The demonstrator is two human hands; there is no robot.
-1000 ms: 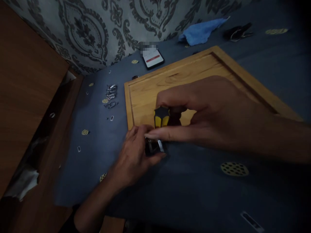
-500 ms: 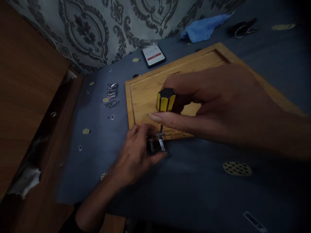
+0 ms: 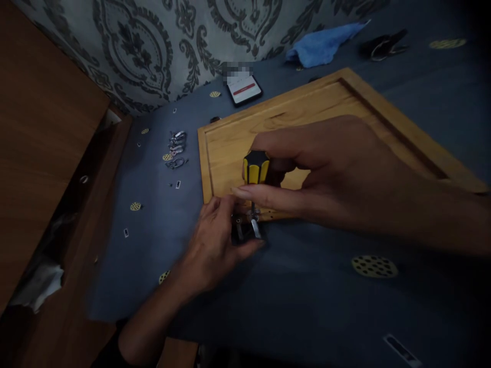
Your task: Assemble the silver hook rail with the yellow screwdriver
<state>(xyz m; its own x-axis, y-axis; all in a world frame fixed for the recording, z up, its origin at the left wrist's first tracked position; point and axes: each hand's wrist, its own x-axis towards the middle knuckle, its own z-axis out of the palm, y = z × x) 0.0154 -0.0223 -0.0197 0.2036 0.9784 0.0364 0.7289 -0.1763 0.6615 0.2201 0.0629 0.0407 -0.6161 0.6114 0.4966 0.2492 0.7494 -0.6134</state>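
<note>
My right hand point(image 3: 307, 174) is closed around the yellow and black handle of a screwdriver point(image 3: 256, 167), held upright with the shaft pointing down. Its tip meets a small metal hook point(image 3: 255, 228) at the near edge of a wooden board point(image 3: 268, 134). Beside it, my left hand point(image 3: 215, 240) grips at the hook, with the fingers bent over the board's edge and the thumb by the hook's lower end. A second, darker metal piece point(image 3: 240, 228) shows between those fingers and the hook. The screw under the tip is too small to make out.
Several loose metal hooks point(image 3: 176, 149) lie left of the board on the blue patterned cloth point(image 3: 153, 245). Behind the board are a phone point(image 3: 245, 93), a blue rag point(image 3: 322, 45) and a dark object with a metal ring point(image 3: 383, 46). A wooden panel point(image 3: 46, 112) rises at left.
My right hand and the screwdriver have shifted slightly left and down, with the wrist turned a little. My left hand and the hook stay in place.
</note>
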